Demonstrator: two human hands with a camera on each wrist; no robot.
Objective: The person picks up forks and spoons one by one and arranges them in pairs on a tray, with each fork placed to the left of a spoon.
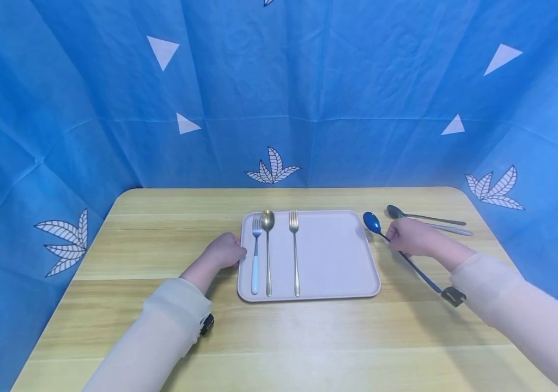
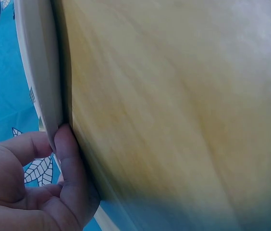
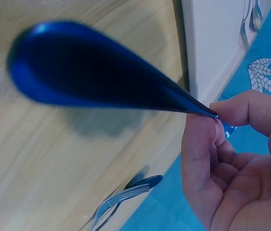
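Observation:
My left hand [image 1: 222, 250] pinches the left rim of a pale rectangular tray [image 1: 338, 261] between thumb and fingers; the left wrist view shows this grip on the tray wall [image 2: 42, 57] up close. On the tray lie a light-blue-handled fork [image 1: 255, 272], a gold spoon [image 1: 267, 220] and a gold fork [image 1: 296, 261], side by side. Right of the tray, my right hand [image 1: 411, 238] pinches a shiny blue spoon [image 1: 371, 222] by its handle. The bowl points toward the tray, and the handle's wide end [image 3: 78, 67] looms before the right wrist camera.
Behind my right hand, a dark spoon [image 1: 436, 219] and a silver fork [image 1: 455, 230] lie close together on the wooden table [image 1: 279, 348]. A blue cloth [image 1: 308, 81] with white triangles and leaves hangs around the table's back and sides.

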